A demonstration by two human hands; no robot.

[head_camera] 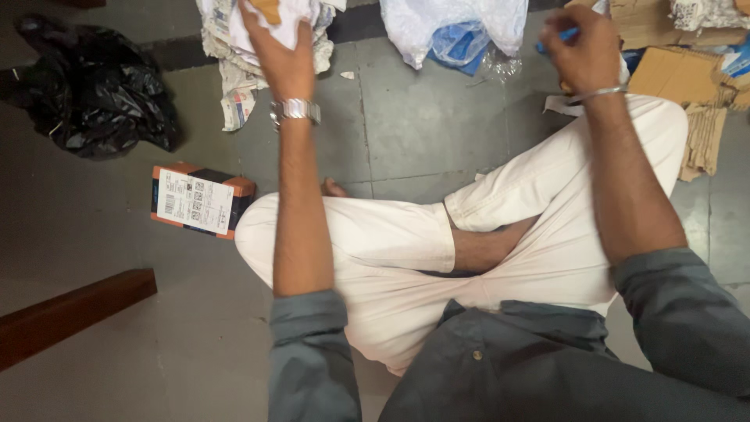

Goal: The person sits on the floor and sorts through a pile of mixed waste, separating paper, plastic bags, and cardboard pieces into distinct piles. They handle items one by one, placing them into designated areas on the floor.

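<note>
the left hand (277, 51) is closed on a crumpled wad of white paper and newsprint (234, 59) lying on the grey tiled floor (422, 133) ahead of the crossed legs. the right hand (582, 51) pinches a small blue object (558, 37) in bent fingers. better to gather the loose sheets fully so none trail.

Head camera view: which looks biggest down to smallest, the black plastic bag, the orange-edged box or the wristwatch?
1. Black plastic bag
2. Orange-edged box
3. Wristwatch, though it sits nearer the camera on the left hand.
</note>
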